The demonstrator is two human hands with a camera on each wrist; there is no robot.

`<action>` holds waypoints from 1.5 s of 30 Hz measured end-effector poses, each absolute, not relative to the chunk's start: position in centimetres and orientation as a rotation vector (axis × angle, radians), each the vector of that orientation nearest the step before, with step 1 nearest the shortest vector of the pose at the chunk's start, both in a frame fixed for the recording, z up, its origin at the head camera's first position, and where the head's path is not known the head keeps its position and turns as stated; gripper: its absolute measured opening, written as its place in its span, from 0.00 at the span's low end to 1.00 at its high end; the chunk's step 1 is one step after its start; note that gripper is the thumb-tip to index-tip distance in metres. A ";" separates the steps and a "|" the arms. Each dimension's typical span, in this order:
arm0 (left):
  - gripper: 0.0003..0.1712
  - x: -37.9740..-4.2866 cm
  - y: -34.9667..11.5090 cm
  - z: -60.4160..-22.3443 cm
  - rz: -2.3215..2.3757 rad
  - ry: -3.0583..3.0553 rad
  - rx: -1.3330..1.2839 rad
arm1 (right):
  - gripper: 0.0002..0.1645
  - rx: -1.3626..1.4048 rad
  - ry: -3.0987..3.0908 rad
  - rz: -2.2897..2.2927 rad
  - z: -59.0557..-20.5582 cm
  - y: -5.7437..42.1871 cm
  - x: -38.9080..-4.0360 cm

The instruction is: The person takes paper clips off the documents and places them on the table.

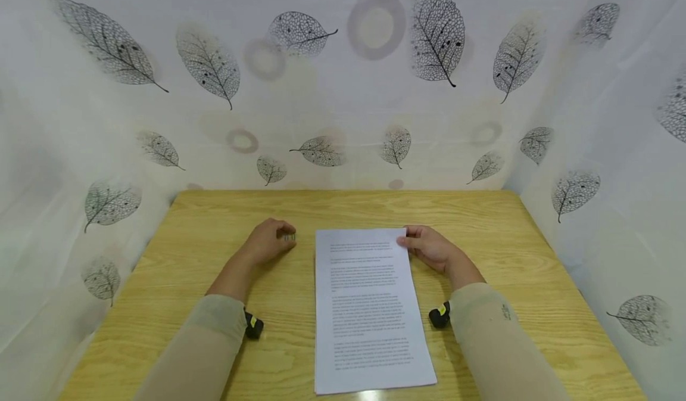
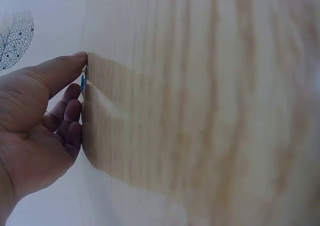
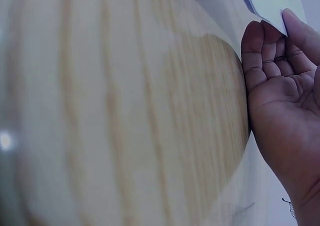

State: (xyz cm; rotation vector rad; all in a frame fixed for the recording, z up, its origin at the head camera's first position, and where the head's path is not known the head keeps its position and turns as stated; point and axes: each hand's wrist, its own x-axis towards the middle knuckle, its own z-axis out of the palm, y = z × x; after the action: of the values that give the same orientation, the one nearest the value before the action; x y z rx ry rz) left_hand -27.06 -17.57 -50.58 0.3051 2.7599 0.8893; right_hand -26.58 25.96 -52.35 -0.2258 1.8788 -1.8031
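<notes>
A stack of white printed paper (image 1: 370,311) lies lengthwise on the wooden table. My right hand (image 1: 431,249) pinches its top right corner, thumb on the upper face and the other fingers beneath. In the right wrist view, the paper's corner (image 3: 275,8) shows between thumb and fingers, and the side of the hand is at the table. Left of the stack, my left hand (image 1: 268,241) has its fingers bent at the tabletop. Small, thin bluish pieces (image 1: 290,237) appear between its thumb and fingers; I cannot tell whether they are gripped.
The wooden table (image 1: 187,240) runs back to a white curtain (image 1: 332,91) with dark leaf prints, which also hangs along both sides. A black wrist camera (image 1: 254,326) sits by the left cuff, and another black camera (image 1: 440,316) by the right cuff.
</notes>
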 end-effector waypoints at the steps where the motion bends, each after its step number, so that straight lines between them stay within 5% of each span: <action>1: 0.21 -27.0 -17.6 -50.6 0.889 2.760 0.308 | 0.11 -0.218 1.878 -1.806 -52.3 25.9 -26.6; 26: 0.18 -24.7 -17.1 -49.3 0.805 2.921 0.318 | 0.09 -0.148 2.150 -1.626 -51.0 24.3 -27.3; 45: 0.16 -23.2 -15.0 -47.7 0.859 2.942 0.362 | 0.18 0.072 2.574 -1.293 -49.7 24.8 -28.3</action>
State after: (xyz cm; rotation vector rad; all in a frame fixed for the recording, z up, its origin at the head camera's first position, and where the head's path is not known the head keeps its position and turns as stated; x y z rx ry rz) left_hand -23.17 -15.02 -47.74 0.3625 2.9421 0.8588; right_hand -28.25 24.81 -49.72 0.0719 2.5741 -1.2926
